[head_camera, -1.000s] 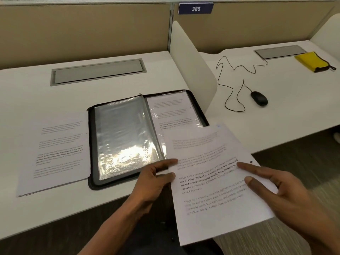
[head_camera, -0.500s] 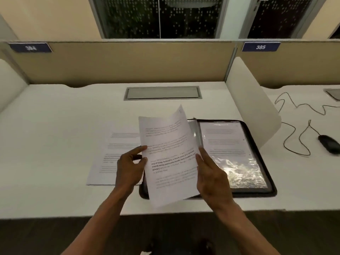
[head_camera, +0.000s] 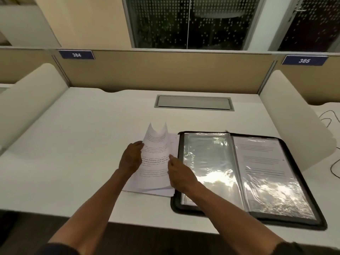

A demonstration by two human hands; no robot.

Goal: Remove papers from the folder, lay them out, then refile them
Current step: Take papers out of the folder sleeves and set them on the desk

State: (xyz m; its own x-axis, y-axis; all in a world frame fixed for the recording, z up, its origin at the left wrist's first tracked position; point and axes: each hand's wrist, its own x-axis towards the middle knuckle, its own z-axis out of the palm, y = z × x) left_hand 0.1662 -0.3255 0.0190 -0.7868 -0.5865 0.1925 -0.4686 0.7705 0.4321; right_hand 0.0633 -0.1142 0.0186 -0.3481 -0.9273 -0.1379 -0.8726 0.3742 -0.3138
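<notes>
Your left hand [head_camera: 131,159] and right hand [head_camera: 177,173] pinch the bowed sheet [head_camera: 156,153] by its long edges — it runs near-to-far, just left of the folder [head_camera: 301,183].

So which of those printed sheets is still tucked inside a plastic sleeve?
The sheet on the folder's right-hand page, under glossy plastic. The curled sheet held between the left hand and right hand is bare, above the loose sheet on the desk.
</notes>
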